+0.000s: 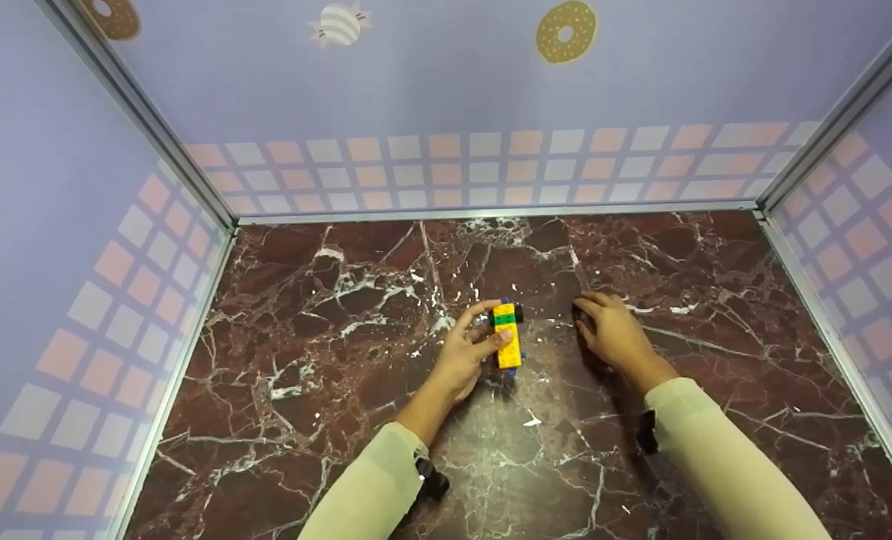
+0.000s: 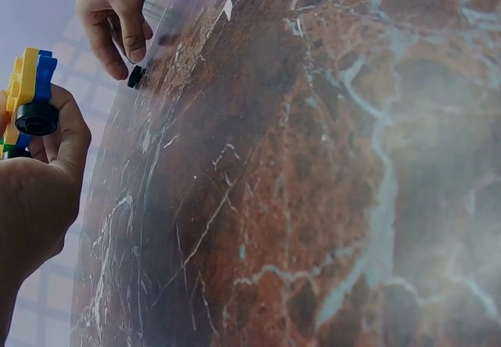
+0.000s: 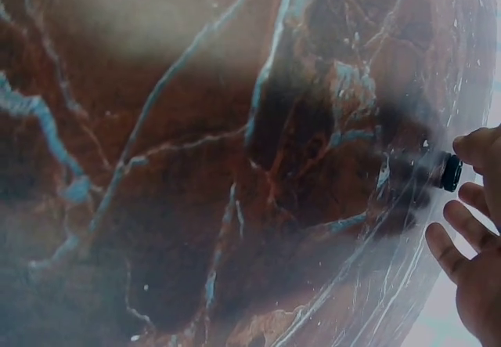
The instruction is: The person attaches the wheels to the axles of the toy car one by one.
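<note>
My left hand (image 1: 462,360) holds a toy car made of building blocks (image 1: 507,349) above the table, thumb on top and fingers around its side. Its body is yellow with a green block near the far end, blue parts below and black wheels at that end. To the right, my right hand (image 1: 611,330) is down at the tabletop. Its thumb and a fingertip pinch a small loose black wheel (image 3: 452,172), which also shows under the fingers in the left wrist view. The other fingers of that hand are spread.
The dark red marbled tabletop (image 1: 325,427) has white veins. Lilac panels with pink and white squares (image 1: 483,172) enclose it at the back and both sides, with metal strips (image 1: 385,218) along the edges. A dark wrist-worn device (image 1: 432,478) sits on the left sleeve.
</note>
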Demonstrator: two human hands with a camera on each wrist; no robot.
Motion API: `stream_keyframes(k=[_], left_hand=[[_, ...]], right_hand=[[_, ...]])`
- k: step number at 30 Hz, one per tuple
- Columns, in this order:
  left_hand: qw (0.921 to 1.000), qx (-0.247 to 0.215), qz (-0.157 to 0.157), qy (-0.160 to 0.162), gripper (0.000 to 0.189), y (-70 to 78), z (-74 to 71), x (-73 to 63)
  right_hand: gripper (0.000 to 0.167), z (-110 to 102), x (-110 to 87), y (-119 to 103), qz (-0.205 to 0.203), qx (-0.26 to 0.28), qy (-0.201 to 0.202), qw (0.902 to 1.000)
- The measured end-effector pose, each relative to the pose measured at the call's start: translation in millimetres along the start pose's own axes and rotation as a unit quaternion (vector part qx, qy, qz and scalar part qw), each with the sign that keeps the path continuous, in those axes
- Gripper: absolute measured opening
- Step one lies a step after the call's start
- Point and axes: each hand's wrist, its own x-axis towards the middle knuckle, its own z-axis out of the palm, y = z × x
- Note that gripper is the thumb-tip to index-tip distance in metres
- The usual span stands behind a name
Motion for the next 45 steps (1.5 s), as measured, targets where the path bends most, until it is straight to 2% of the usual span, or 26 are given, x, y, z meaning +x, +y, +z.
stream_keyframes(k=[6, 16, 30, 45], left_hand=[[1.0000, 0.002, -0.006, 0.006, 0.062, 0.1, 0.7, -1.4], [1.0000, 0.004, -0.001, 0.002, 0.063, -0.8, 0.2, -2.2], [0.9999, -0.004, -0.002, 0.011, 0.062, -3.7, -0.4, -1.7], [0.9999, -0.006, -0.011, 0.005, 0.061, -5.4, -0.1, -1.9]], right_hand=[[0.033, 1.5, -1.8, 1.3, -0.018, -0.010, 0.010, 0.9997], [0.018, 1.3, -5.1, 1.9, -0.027, 0.006, 0.030, 0.9992], [0.021, 2.1, -11.1, 1.9, -0.019, 0.017, 0.030, 0.9992], [0.026, -2.2, -12.0, -6.7, -0.018, 0.042, 0.026, 0.9987]])
